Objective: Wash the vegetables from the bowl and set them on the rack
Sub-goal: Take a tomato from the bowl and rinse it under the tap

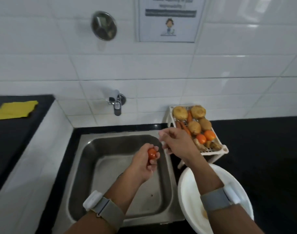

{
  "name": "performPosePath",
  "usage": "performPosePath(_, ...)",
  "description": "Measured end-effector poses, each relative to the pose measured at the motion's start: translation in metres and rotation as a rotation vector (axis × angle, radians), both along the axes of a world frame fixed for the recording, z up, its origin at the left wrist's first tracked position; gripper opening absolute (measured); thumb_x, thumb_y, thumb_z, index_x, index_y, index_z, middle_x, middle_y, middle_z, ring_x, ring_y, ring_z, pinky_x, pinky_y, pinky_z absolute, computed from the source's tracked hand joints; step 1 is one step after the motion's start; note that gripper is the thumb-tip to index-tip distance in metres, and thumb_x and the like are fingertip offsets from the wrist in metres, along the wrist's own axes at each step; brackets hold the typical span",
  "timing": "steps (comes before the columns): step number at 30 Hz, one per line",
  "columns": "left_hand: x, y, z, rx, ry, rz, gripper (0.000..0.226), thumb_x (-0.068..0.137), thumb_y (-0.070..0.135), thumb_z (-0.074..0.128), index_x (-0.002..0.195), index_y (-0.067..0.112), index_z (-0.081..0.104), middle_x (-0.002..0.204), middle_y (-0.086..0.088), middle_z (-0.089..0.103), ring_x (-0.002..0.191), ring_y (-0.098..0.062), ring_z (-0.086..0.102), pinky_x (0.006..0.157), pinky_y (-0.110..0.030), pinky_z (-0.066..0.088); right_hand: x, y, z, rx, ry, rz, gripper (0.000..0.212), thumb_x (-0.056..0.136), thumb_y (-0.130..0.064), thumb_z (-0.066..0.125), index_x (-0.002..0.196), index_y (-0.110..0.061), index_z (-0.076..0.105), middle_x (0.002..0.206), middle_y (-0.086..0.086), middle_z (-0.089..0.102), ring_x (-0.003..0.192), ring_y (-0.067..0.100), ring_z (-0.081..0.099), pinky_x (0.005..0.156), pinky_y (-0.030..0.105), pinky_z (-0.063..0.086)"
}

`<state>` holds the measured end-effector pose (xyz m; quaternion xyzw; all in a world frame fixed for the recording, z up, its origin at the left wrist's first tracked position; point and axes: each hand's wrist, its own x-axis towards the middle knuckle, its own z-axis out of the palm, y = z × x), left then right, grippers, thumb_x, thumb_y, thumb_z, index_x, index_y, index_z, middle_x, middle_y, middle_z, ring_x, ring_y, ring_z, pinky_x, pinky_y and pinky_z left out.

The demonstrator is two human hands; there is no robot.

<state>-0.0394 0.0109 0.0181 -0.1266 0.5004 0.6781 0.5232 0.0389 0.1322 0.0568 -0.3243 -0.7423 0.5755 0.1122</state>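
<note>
left hand [145, 162] clamped on tomato [151, 153] over sink [87, 166] | right hand [176, 141] loose, holding nothing | rack [217, 150] far right loaded | bowl [237, 186] seemingly emptied: last piece

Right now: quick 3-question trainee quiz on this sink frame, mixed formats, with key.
1. True or false: the left hand grips a tomato over the sink.
2. Which side of the sink is the rack on? A) left B) right C) behind the tap
3. Fill in: the right forearm crosses above the white ____.

Key:
1. True
2. B; it holds potatoes, carrots and tomatoes.
3. bowl; the right hand holds nothing visible.
</note>
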Motion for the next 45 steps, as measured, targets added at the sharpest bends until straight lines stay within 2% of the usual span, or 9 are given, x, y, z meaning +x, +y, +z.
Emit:
performPosePath(8, -0.063, -0.051, 0.017, -0.020, -0.063, 0.287, 0.024, 0.082, 0.012, 0.072, 0.105, 0.005, 0.067, 0.093, -0.021, 0.068, 0.065, -0.020, 0.063, 0.054, -0.028, 0.055, -0.152, -0.036, 0.013, 0.101, 0.145, 0.171, 0.037, 0.105, -0.031, 0.061, 0.142, -0.026, 0.061, 0.131, -0.012, 0.064, 0.073, 0.013, 0.074, 0.062, 0.027, 0.061)
performPosePath(12, -0.084, -0.067, 0.023, 0.042, -0.076, 0.370, 0.029, 0.077, 0.002, 0.070, 0.105, 0.001, 0.062, 0.101, -0.025, 0.063, 0.070, -0.024, 0.061, 0.058, -0.030, 0.056, -0.196, -0.046, 0.007, 0.107, 0.119, 0.126, 0.028, 0.108, -0.024, 0.051, 0.132, -0.021, 0.064, 0.113, 0.007, 0.072, 0.071, 0.014, 0.075, 0.058, 0.025, 0.059)
performPosePath(19, -0.109, -0.065, 0.019, 0.095, -0.108, 0.361, 0.026, 0.090, 0.015, 0.070, 0.108, 0.000, 0.061, 0.097, -0.024, 0.064, 0.055, -0.018, 0.060, 0.051, -0.025, 0.055, -0.223, -0.044, 0.004, 0.174, 0.041, 0.110, 0.026, 0.102, -0.019, 0.053, 0.107, -0.025, 0.077, 0.103, 0.004, 0.077, 0.060, 0.007, 0.070, 0.057, 0.023, 0.058)
performPosePath(24, -0.115, -0.042, 0.027, 0.109, -0.114, 0.346, 0.032, 0.094, 0.028, 0.068, 0.106, -0.002, 0.065, 0.075, -0.018, 0.070, 0.064, -0.020, 0.064, 0.059, -0.027, 0.058, -0.224, -0.038, 0.010, 0.164, 0.029, 0.152, 0.026, 0.101, -0.020, 0.058, 0.093, -0.036, 0.077, 0.098, 0.001, 0.078, 0.060, 0.007, 0.066, 0.059, 0.029, 0.055)
performPosePath(29, -0.118, -0.027, 0.034, 0.130, -0.129, 0.424, 0.027, 0.091, 0.011, 0.073, 0.111, 0.000, 0.059, 0.107, -0.021, 0.060, 0.091, -0.030, 0.064, 0.060, -0.034, 0.064, -0.228, -0.029, 0.011, 0.199, -0.020, 0.215, 0.020, 0.098, -0.021, 0.061, 0.095, -0.029, 0.079, 0.093, 0.011, 0.079, 0.062, 0.009, 0.065, 0.054, 0.023, 0.052)
performPosePath(33, -0.118, -0.022, 0.034, 0.117, -0.117, 0.405, 0.028, 0.092, 0.009, 0.072, 0.116, -0.001, 0.062, 0.115, -0.025, 0.058, 0.079, -0.024, 0.064, 0.054, -0.026, 0.060, -0.232, -0.024, 0.012, 0.239, -0.078, 0.235, 0.014, 0.097, -0.027, 0.067, 0.094, -0.020, 0.079, 0.082, 0.008, 0.078, 0.060, 0.010, 0.065, 0.051, 0.018, 0.050)
performPosePath(37, -0.118, -0.020, 0.033, 0.106, -0.086, 0.380, 0.018, 0.098, 0.019, 0.066, 0.106, 0.003, 0.062, 0.106, -0.023, 0.062, 0.055, -0.011, 0.050, 0.054, -0.020, 0.046, -0.238, -0.024, 0.011, 0.293, -0.143, 0.268, 0.019, 0.090, -0.028, 0.072, 0.088, -0.010, 0.076, 0.077, 0.009, 0.077, 0.061, 0.012, 0.065, 0.062, 0.027, 0.054)
performPosePath(41, -0.124, -0.020, 0.032, 0.110, -0.030, 0.357, 0.004, 0.095, 0.003, 0.062, 0.095, 0.005, 0.059, 0.073, -0.010, 0.056, 0.050, -0.009, 0.045, 0.043, -0.016, 0.037, -0.223, -0.029, 0.010, 0.247, -0.047, 0.148, 0.008, 0.091, -0.009, 0.064, 0.090, -0.013, 0.071, 0.082, 0.004, 0.074, 0.053, 0.003, 0.063, 0.061, 0.028, 0.054)
performPosePath(45, -0.123, -0.022, 0.034, -0.019, 0.051, 0.274, 0.027, 0.100, 0.035, 0.058, 0.081, 0.016, 0.061, 0.058, -0.003, 0.057, 0.045, -0.010, 0.042, 0.038, -0.020, 0.033, -0.189, -0.059, -0.009, 0.088, 0.012, -0.198, 0.016, 0.098, -0.030, 0.060, 0.086, -0.026, 0.069, 0.091, -0.005, 0.076, 0.084, 0.020, 0.074, 0.085, 0.042, 0.062)
